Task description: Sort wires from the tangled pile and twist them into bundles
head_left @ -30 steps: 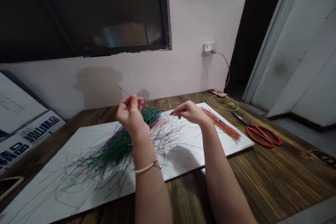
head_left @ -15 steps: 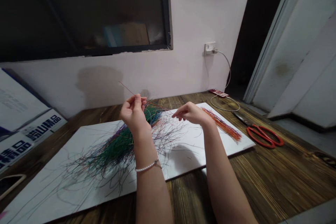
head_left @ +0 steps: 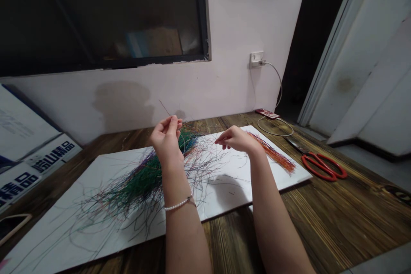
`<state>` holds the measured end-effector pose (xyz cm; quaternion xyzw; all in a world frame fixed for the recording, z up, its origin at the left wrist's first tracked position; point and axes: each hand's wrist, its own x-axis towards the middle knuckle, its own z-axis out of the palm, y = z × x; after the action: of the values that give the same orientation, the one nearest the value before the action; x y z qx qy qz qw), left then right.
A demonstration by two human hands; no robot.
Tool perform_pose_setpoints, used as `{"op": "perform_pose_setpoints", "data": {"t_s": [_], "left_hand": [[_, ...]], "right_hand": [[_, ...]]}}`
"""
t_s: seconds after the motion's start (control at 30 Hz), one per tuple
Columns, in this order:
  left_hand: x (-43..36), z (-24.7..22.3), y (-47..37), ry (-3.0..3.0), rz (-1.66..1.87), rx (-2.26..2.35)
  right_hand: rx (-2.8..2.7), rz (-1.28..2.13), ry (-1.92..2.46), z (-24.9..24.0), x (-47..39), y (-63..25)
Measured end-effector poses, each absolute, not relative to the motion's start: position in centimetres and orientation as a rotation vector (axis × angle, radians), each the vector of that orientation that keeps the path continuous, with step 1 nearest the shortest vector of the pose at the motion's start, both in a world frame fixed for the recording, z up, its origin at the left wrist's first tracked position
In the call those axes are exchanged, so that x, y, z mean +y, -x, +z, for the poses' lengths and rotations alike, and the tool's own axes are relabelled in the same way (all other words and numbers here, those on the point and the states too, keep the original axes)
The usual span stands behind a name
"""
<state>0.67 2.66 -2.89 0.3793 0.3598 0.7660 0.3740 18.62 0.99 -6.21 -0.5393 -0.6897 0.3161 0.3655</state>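
My left hand [head_left: 167, 139] is raised over a tangled heap of thin coloured wires [head_left: 144, 180], mostly green with blue, purple and red. Its thumb and fingertips pinch one thin reddish wire [head_left: 165, 107], whose end sticks up toward the wall. My right hand [head_left: 236, 139] hovers over the right half of a white board [head_left: 224, 209], wrist bent and fingertips pressed together, pointing left. Whatever those fingers hold, if anything, is too fine to make out. Just beyond that hand lies a neat bundle of orange and red wires [head_left: 276, 156].
Red-handled scissors [head_left: 324, 167] lie on the wooden table [head_left: 362, 209] right of the board. A red and white device [head_left: 267, 114] with a white cable [head_left: 282, 135] sits by the wall. Printed boxes [head_left: 35, 167] stand at left, with a phone-like object [head_left: 13, 227] nearer me.
My left hand has shifted slightly right, carrying the pinched wire, whose upper end now stands further right. My right hand has moved a little to the right, its fingers still together.
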Motion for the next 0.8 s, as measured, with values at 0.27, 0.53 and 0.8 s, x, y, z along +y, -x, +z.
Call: {"op": "perform_pose_setpoints", "data": {"t_s": [0.27, 0.53, 0.8], "left_hand": [[3.2, -3.9, -0.7, -1.237, 1.731, 1.038], [3.0, -4.4, -1.7, -1.589, 1.301, 1.06], [2.4, -4.3, -2.4, -1.695, 1.215, 0.921]], "right_hand": [[-1.652, 0.795, 1.535, -6.2, 0.6, -19.7], [-1.655, 0.855, 1.228, -5.1, 0.2, -18.6], [-1.628, 0.947, 1.095, -5.2, 0.4, -17.7]]}}
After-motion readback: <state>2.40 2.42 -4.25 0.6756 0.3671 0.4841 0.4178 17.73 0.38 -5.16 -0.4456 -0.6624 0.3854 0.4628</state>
